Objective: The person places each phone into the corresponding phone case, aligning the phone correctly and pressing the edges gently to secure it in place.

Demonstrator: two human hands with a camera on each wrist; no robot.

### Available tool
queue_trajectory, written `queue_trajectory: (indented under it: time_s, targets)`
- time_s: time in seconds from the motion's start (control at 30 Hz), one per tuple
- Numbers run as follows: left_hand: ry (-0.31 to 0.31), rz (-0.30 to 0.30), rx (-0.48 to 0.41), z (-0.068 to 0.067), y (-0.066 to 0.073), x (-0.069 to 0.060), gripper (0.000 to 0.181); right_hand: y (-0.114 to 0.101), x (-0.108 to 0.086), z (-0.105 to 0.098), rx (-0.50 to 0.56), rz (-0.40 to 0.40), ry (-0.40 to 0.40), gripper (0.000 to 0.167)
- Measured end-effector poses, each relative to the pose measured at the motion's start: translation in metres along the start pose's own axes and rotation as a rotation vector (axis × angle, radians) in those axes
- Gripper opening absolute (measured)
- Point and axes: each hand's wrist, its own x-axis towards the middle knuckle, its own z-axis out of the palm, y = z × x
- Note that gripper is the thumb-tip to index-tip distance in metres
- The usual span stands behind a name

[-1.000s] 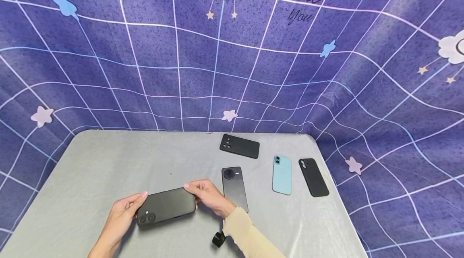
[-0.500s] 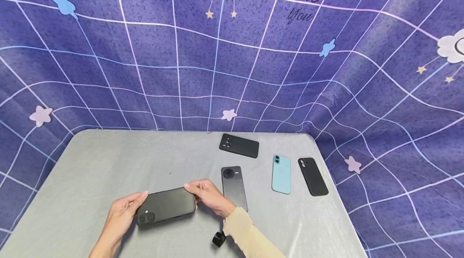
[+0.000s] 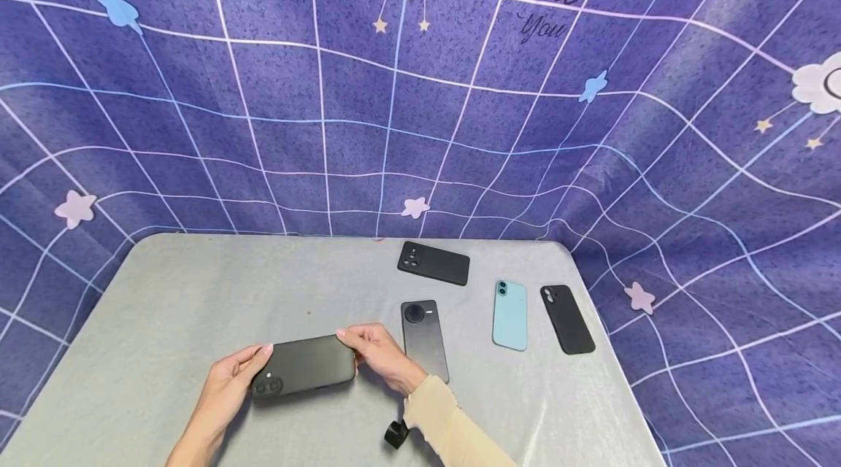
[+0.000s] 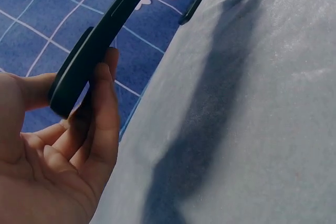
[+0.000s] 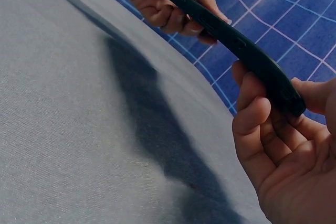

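Note:
A dark phone in a case is held level above the near part of the table, its back with two round lenses facing up. My left hand grips the lens end, thumb on the upper edge. At the opposite end my right hand pinches the corner, thumb on top. In the left wrist view the phone's side runs between the thumb and curled fingers. Side openings show on the phone in the right wrist view. The underside is mostly hidden.
A grey phone lies just beside my right hand. Farther back lies a black phone case; to the right are a light-blue phone and another black phone case. A patterned purple-blue cloth hangs behind the grey-covered table.
The phone's lens end has shifted slightly up and to the right with my left hand, and its back is tilted a little differently. Both hands keep their grip. The things on the table stay put.

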Motion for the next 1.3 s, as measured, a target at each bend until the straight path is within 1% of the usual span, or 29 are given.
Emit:
queue_trajectory:
  time_s: [0.07,0.23,0.3,0.4,0.47,0.57,0.73,0.8,0.9,1.13,1.3]
  targets:
    - [0.001,-0.013,-0.03,0.0,-0.0006,-0.0014,0.066,0.0008,0.0006,0.0003,0.006,-0.004,0.013,0.046]
    - [0.018,-0.005,-0.114,0.0018,-0.0044,-0.0061,0.059,0.0013,0.0006,0.0001,0.01,-0.026,0.061,0.044]
    - [0.015,-0.01,-0.14,0.0025,-0.0058,-0.0071,0.062,0.0013,0.0005,-0.0001,0.01,-0.032,0.074,0.044]
    - [0.024,-0.04,-0.164,0.0034,-0.0065,-0.0079,0.066,0.0023,0.0013,-0.0007,0.009,-0.039,0.068,0.045]
    - [0.04,-0.044,-0.193,0.0044,-0.0063,-0.0082,0.065,0.0027,0.0016,-0.0005,0.01,-0.046,0.061,0.046]
    - [0.059,-0.02,-0.241,0.0053,-0.0057,-0.0093,0.056,0.0036,0.0019,-0.0002,0.012,-0.052,0.054,0.046]
    - [0.068,0.029,-0.295,0.005,-0.0059,-0.009,0.043,0.0045,0.0018,0.0003,0.012,-0.05,0.049,0.046]
    - [0.066,0.037,-0.304,0.0044,-0.0063,-0.0083,0.042,0.0049,0.0017,0.0006,0.015,-0.045,0.047,0.046]
    - [0.066,0.031,-0.309,0.0034,-0.0072,-0.0075,0.042,0.0054,0.001,0.0019,0.025,-0.041,0.043,0.045]
    - [0.075,0.038,-0.319,0.0014,-0.0088,-0.005,0.04,0.0053,0.0001,0.0032,0.046,-0.02,0.008,0.046]
    - [0.078,0.026,-0.306,-0.0014,-0.0086,-0.0036,0.038,0.0056,-0.0003,0.003,0.045,-0.01,-0.006,0.043]
